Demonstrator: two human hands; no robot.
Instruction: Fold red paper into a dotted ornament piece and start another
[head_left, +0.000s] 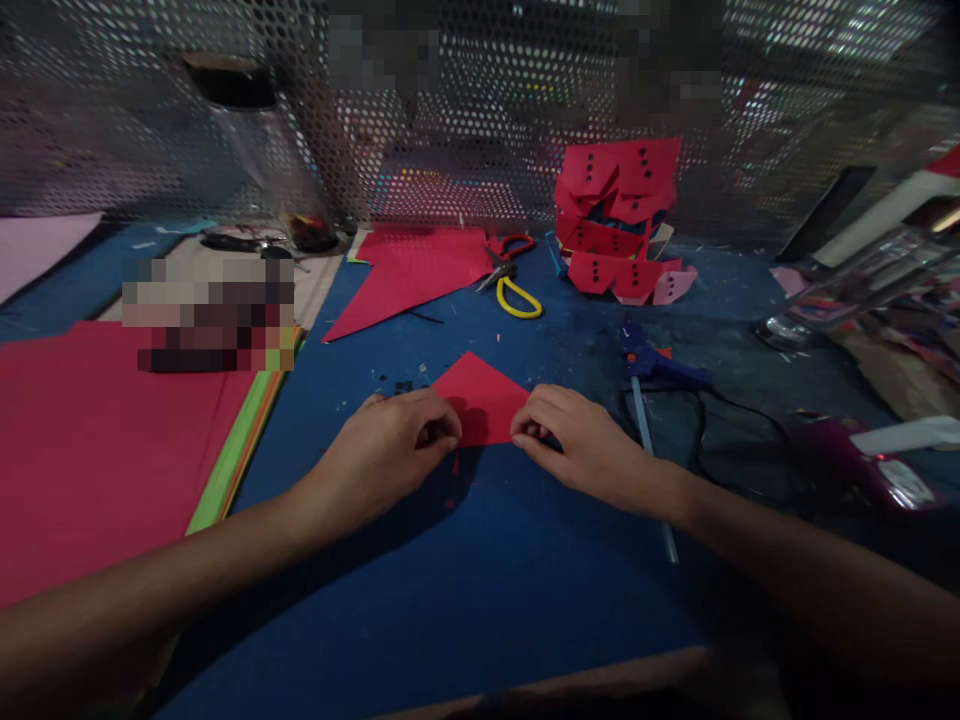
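Observation:
A small red paper piece [484, 400], folded to a point at its far end, lies on the blue table top [450, 580]. My left hand [390, 450] pinches its near left corner with curled fingers. My right hand [581, 440] pinches its near right corner the same way. Both hands rest low on the table, a few centimetres apart.
A stack of red and green paper sheets [112, 450] lies at left. Behind are a larger red sheet [412, 270], scissors [510, 275] and a pile of folded red pieces with black dots [619, 215]. A blue glue gun [652, 365] with its cable lies at right. Perforated metal wall [465, 110] at the back.

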